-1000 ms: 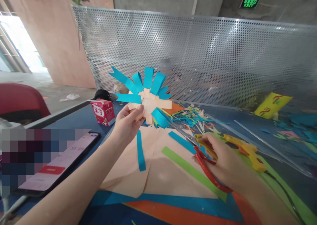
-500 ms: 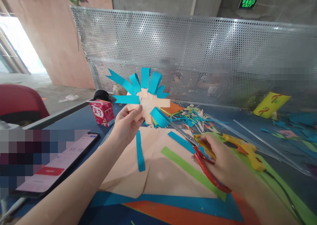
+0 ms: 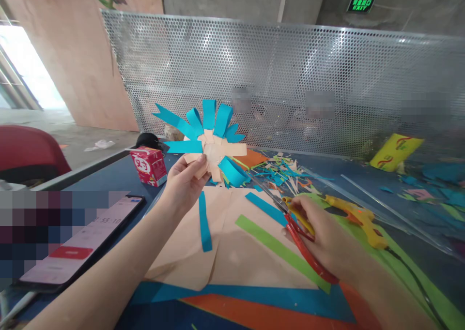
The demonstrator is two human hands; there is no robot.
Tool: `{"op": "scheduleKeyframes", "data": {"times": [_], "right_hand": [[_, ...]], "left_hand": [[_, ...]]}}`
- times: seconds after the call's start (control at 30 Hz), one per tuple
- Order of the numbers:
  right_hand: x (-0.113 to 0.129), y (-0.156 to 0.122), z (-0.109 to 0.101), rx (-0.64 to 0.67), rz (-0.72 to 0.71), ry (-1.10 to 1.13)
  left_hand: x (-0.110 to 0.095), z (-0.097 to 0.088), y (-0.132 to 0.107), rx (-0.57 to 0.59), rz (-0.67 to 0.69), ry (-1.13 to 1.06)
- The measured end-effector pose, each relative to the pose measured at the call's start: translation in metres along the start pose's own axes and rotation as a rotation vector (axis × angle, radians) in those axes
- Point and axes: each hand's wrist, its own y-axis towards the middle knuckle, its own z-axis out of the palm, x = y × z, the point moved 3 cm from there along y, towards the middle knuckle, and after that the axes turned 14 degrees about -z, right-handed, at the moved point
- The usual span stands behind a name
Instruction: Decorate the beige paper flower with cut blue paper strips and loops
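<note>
My left hand (image 3: 185, 182) pinches a paper craft (image 3: 212, 148) and holds it up above the table: a peach-coloured core with several blue strips fanning out from it. My right hand (image 3: 321, 238) is wrapped round the red and yellow handles of a pair of scissors (image 3: 286, 214), whose blades point up and left toward a curled blue strip at the craft's lower right. Below the craft lie peach paper sheets (image 3: 232, 252), a loose blue strip (image 3: 204, 221) and a green strip (image 3: 279, 250).
A yellow glue gun (image 3: 359, 218) lies right of my right hand. A pile of paper scraps (image 3: 283, 172) sits behind it. A red carton (image 3: 148, 165) and a phone (image 3: 83, 240) are at the left. A perforated metal screen (image 3: 290, 83) closes the table's back.
The craft and my left hand have drifted slightly left and down in view; the scissors stay by the curled blue strip.
</note>
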Motion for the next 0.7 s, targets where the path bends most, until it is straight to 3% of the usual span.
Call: {"op": "scheduleKeyframes", "data": {"times": [0.7], "right_hand": [[0.0018, 0.0001, 0.0000, 0.045, -0.007, 0.006]], "left_hand": [[0.0019, 0.0045, -0.0034, 0.028, 0.002, 0.017]]}}
